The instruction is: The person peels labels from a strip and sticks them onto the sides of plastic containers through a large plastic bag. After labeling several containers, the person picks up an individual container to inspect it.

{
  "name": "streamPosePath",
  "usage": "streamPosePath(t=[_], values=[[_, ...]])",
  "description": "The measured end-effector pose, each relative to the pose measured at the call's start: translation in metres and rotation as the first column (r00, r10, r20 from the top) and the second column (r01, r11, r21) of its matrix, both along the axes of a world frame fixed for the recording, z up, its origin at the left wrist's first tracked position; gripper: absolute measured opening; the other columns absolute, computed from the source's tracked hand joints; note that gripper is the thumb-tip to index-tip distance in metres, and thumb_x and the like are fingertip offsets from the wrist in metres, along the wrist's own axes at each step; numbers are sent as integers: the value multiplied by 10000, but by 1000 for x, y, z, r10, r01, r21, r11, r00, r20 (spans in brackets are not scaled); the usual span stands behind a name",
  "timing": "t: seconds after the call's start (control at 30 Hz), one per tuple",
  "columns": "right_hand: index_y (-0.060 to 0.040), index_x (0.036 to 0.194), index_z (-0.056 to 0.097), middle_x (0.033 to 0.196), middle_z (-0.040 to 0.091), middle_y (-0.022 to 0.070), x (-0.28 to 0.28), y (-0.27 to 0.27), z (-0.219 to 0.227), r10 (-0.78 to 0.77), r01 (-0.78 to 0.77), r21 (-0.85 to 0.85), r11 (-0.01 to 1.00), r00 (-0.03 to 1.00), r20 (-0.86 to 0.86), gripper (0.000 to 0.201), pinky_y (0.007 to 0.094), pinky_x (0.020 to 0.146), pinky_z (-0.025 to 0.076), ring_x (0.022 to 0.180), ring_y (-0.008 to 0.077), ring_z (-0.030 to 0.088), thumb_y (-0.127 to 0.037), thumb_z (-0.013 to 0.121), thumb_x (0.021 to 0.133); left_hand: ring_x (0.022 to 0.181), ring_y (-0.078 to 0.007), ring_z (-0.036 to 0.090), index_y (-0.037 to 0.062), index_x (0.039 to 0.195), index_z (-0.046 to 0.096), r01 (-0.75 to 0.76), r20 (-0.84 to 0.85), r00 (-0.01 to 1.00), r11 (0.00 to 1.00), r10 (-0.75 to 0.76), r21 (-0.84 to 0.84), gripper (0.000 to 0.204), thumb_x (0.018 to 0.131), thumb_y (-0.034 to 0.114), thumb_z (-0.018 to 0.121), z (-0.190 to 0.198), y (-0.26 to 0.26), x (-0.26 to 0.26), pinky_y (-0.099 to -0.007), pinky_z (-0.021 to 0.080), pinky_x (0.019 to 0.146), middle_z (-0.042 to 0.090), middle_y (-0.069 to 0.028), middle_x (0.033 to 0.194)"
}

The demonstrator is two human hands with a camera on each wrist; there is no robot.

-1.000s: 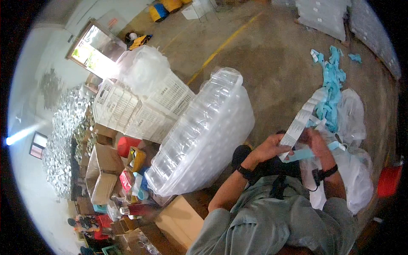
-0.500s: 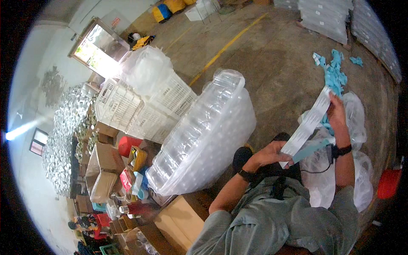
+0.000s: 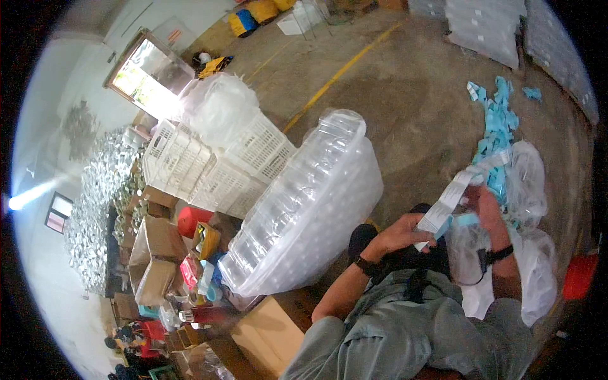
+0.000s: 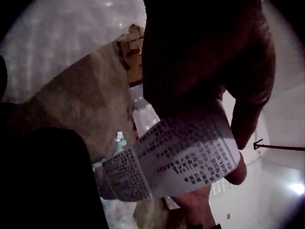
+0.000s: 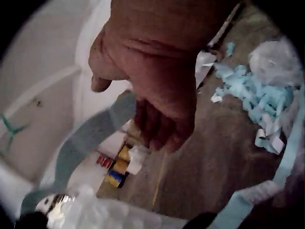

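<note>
My left hand (image 3: 403,232) pinches a strip of labels (image 3: 445,204), white with printed text on one face and pale blue on the other. In the left wrist view the printed face (image 4: 190,152) lies under the thumb. A short blue length hangs by the left fingers. Beyond them the strip runs over to a tangled pile of light blue strip (image 3: 497,123) on the floor. My right hand (image 3: 484,206) is just below the strip, blurred. Its fingers (image 5: 162,126) are curled in the right wrist view and overlap the strip; whether they hold it I cannot tell.
A large clear bag of plastic containers (image 3: 316,196) leans at the left of my legs. Behind it stand white crates (image 3: 221,168). Translucent plastic bags (image 3: 535,266) lie at the right, near a red object (image 3: 579,275). Cardboard boxes (image 3: 269,332) stand at the lower left.
My right hand went out along the strip toward the floor pile, then came back near my left hand. The strip, taut half a second ago, now bends. My left hand keeps its pinch.
</note>
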State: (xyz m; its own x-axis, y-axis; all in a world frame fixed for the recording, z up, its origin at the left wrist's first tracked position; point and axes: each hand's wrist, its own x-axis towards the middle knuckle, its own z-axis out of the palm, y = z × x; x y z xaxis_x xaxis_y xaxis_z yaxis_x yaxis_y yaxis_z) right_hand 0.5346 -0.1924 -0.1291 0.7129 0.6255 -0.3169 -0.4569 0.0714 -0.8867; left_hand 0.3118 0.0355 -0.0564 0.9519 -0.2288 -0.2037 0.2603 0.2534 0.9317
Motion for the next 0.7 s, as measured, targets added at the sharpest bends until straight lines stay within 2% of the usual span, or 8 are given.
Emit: streamPosePath(t=[0.17, 0.33, 0.37, 0.4, 0.43, 0.47, 0.5, 0.7], values=[[-17, 1121, 616, 1066, 666, 92, -93, 27, 7, 159, -122, 335, 934, 984, -86, 302, 393, 857, 512, 993, 205, 635, -277, 577, 973, 740, -156, 683, 13, 1204, 573, 65, -48, 997, 997, -63, 31, 334, 917, 140, 686, -6, -9, 20, -299, 581, 699, 712, -93, 952], [-8, 1013, 655, 1009, 670, 73, -60, 41, 26, -5, 4, 133, 991, 1000, 9, 189, 361, 812, 509, 961, 200, 642, -173, 615, 931, 848, -171, 688, 4, 1200, 578, 47, -44, 998, 999, -48, -9, 350, 903, 139, 704, -9, -9, 15, -310, 586, 739, 710, -91, 977], [-6, 1046, 649, 1012, 672, 76, -42, 35, 32, 166, -92, -160, 983, 816, 554, 173, 358, 826, 510, 966, 198, 638, -126, 605, 929, 894, -175, 684, 8, 1149, 608, 62, -85, 995, 996, -56, 68, 309, 891, 137, 718, -4, -3, 12, -315, 585, 763, 710, -91, 987], [-4, 1080, 643, 1015, 675, 80, -23, 29, 37, 304, 136, -376, 916, 374, 876, 176, 356, 841, 511, 972, 197, 635, -78, 596, 927, 813, -145, 672, 11, 1120, 626, 49, -52, 998, 996, -45, 75, 271, 877, 90, 716, 3, -3, 8, -296, 561, 743, 698, -54, 964], [-29, 1140, 632, 1030, 684, 81, -9, 28, 54, 350, 252, -431, 867, 308, 885, 220, 350, 869, 516, 985, 216, 640, -40, 598, 923, 801, -141, 667, 11, 1096, 635, 76, -73, 995, 989, -66, 130, 248, 872, 77, 719, 6, 1, 6, -294, 553, 736, 702, -56, 922], [-22, 1126, 640, 1043, 685, 82, 5, 30, 66, -19, 91, -91, 992, 802, 597, 210, 356, 869, 522, 976, 210, 649, -93, 613, 931, 790, -137, 663, 10, 1072, 644, 105, -96, 991, 977, -88, 183, 225, 868, 64, 721, 10, 4, 4, -291, 544, 729, 705, -57, 880], [-14, 1111, 648, 1055, 686, 84, 23, 31, 74, -211, 206, 335, 919, 977, -21, 218, 363, 869, 528, 966, 205, 658, -147, 628, 939, 786, -143, 662, 3, 1080, 638, 47, -68, 997, 987, -37, 154, 214, 881, 50, 703, 4, 2, -2, -303, 542, 722, 705, -70, 889], [-6, 1108, 621, 1051, 689, 115, 125, -16, 76, -466, 428, 338, 838, 884, 36, 290, 382, 867, 545, 965, 235, 674, -264, 554, 992, 868, -168, 685, -21, 1125, 606, 56, -49, 997, 996, -59, -73, 248, 884, -9, 664, -8, 15, -26, -318, 555, 800, 719, -125, 980]])
